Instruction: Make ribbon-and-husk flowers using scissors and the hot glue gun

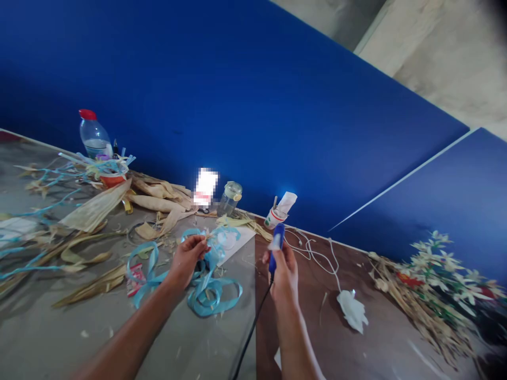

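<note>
Left hand [191, 255]: fingertips together, pinching a small pale piece [208, 236], above glossy light-blue ribbon [213, 296] in loose loops. Right hand [283, 262]: fingers closed round a smooth blue handheld tool [279, 232], black cord [253, 320] trailing below. Leftward: dry, creased tan husks [152, 204]; pink-and-white crinkled wrapper [135, 279], lettering unreadable. Behind: clear lidded jar [228, 201]; white cup with red markings [272, 218], markings too small to read

The jar [229, 199] stands left of the cup [275, 217].
</note>
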Demonstrator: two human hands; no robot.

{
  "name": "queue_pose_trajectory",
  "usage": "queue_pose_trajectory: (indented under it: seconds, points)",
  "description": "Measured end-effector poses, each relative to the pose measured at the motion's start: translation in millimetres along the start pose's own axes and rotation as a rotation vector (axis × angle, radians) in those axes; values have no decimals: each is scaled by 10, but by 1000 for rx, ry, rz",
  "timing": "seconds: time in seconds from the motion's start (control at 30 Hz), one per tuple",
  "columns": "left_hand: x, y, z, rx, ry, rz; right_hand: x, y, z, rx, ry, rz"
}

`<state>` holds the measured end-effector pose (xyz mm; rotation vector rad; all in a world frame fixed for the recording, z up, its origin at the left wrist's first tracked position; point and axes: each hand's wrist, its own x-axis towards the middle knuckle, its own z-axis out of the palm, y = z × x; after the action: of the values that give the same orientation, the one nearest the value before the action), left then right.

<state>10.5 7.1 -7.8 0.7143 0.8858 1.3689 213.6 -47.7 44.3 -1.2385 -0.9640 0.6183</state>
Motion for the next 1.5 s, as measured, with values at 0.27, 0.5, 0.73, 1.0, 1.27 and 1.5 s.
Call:
queue_pose_trajectory:
  seconds: [0.27, 0.5, 0.73, 1.0, 1.27, 1.5]
  points:
    - [41, 72, -32, 144, 158, 133, -214, -53, 367, 245, -639, 347]
    - [52, 152, -63, 248, 254, 170, -399, 204, 570, -88, -646, 14]
    - [36, 175, -49, 284, 261, 170, -457, 321, 601, -82, -645, -37]
    - [34, 178, -24, 259, 211, 155, -442, 379, 618, -101, -617, -29]
    - [21, 157, -15, 183, 224, 100, -449, 419, 623, -118, -590, -2]
    - [25, 152, -19, 202, 235, 111, -442, 378, 623, -131, -609, -30]
